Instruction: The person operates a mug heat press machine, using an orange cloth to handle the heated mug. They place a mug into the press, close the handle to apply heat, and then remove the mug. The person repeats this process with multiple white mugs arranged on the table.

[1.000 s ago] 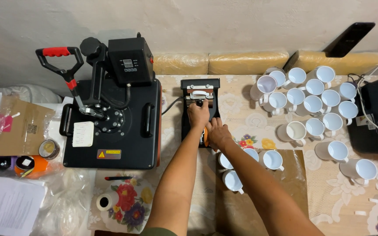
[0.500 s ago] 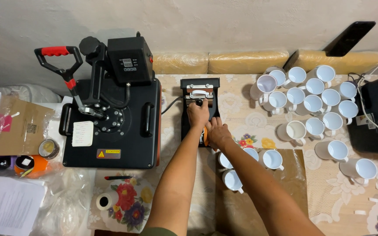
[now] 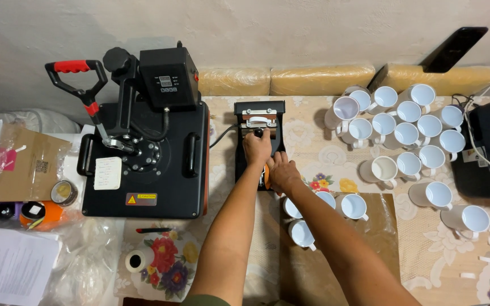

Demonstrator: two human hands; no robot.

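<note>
Black mug press (image 3: 259, 116), orange pad showing at front; left hand (image 3: 256, 148) grips its handle, right hand (image 3: 283, 173) flat on front end, fingers loose.

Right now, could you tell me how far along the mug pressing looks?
Done: I cannot tell; no mug shows a print. In hand: the left hand grips the small mug press while the right hand rests on its orange-lined end. Left: plain white mugs crowd the table, four more beside the right arm.
</note>
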